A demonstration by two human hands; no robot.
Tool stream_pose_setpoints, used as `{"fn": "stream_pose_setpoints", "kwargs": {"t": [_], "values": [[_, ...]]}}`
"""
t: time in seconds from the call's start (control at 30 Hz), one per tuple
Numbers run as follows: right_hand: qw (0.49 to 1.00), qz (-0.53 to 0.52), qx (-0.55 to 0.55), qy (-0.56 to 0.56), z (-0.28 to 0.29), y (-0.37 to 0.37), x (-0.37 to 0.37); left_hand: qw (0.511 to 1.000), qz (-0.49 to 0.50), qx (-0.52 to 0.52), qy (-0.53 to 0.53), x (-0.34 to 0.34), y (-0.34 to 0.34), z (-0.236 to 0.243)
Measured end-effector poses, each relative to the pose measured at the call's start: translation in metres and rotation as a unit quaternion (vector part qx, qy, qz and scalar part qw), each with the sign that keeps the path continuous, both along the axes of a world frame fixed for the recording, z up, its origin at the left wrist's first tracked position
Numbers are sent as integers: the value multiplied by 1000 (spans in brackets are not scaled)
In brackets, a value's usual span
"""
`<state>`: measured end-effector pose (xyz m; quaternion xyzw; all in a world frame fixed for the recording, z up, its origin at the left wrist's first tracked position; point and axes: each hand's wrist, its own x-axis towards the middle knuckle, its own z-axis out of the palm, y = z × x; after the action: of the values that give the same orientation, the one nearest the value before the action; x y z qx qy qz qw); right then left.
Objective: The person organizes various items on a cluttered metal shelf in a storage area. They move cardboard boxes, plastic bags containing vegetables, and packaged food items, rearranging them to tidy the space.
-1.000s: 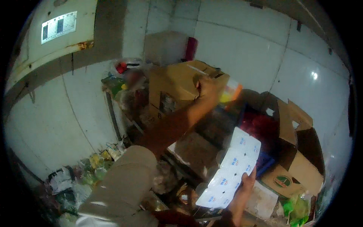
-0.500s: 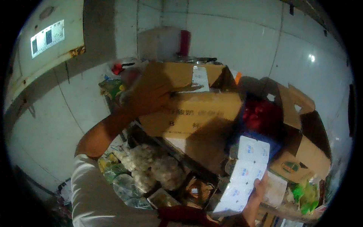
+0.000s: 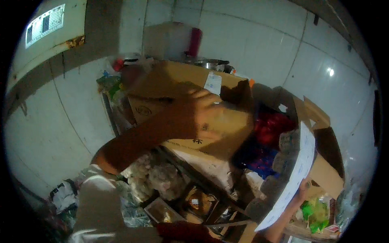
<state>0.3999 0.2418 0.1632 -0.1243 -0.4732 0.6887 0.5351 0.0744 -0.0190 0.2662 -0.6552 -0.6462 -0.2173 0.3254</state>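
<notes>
"What sort of place is this?"

"A storeroom, by the look of it. Pale wall panels (image 3: 251, 40) with dark seams fill the back, and a metal housing (image 3: 73, 18) with a rusty corner juts in at upper left."

"Belonging to a kitchen, or a shop?"

"I can't tell which. Stock crowds together, though: an open cardboard box (image 3: 233, 127) at centre, a second carton (image 3: 330, 178) at right, clear bags (image 3: 162, 180) below centre, a green bag (image 3: 318, 216) at lower right."

"Any cookware?"

"Shiny metalware (image 3: 211, 64), top centre; its exact kind is unclear."
</notes>
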Motion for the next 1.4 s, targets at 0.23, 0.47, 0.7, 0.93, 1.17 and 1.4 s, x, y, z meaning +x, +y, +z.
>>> {"fn": "stream_pose_setpoints", "kwargs": {"t": [0.23, 0.47, 0.7, 0.93, 1.17, 1.4], "values": [[998, 25, 59, 12, 64, 3, -29, 979, 135, -126, 86, 22, 56, -15], [997, 1, 79, 19, 102, 0, -36, 986, 113, -85, 91, 66, 22, -53], [985, 72, 156, 10, 139, 3, -95, 983, 147, -19, 108, 86, 13, -54], [941, 331, 41, -63, 153, -9, -206, 989, 131, 50, 57, 70, 32, -53], [937, 329, 83, -80, 147, -8, -233, 990, 123, 29, 56, 77, 24, -44], [936, 309, 144, -83, 142, 5, -242, 987, 136, 39, 76, 82, 16, -46]]}}
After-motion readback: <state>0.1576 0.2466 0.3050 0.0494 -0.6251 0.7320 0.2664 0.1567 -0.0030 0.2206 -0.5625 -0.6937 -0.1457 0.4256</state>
